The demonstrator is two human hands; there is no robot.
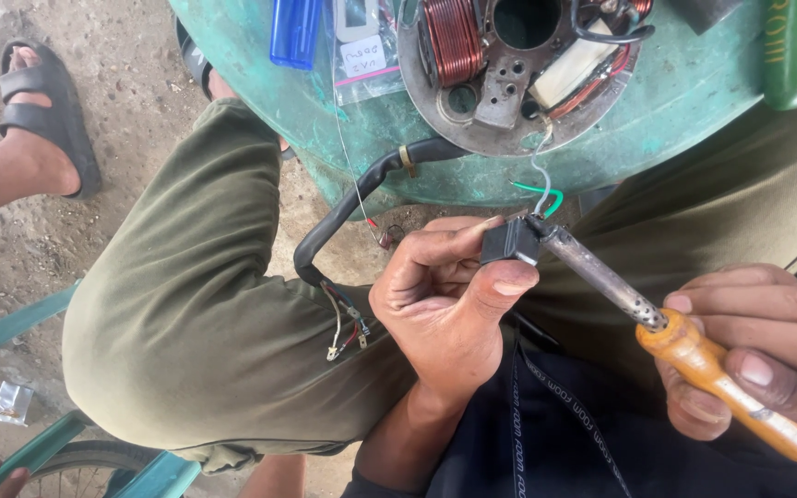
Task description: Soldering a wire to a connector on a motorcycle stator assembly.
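Small black part (510,242) pinched in my left hand (445,300) above my lap; right hand (758,355) grips soldering iron (657,318), tip touching the part; risk: hot tip near thumb, could burn; stator plate (518,69) w/ copper coils on green drum (694,101); dirt ground, outdoors.

Left hand (445,300) pinches a small black component (509,242). Right hand (758,346) grips the wooden-handled soldering iron (657,318), tip touching the component, below the stator plate (518,74).
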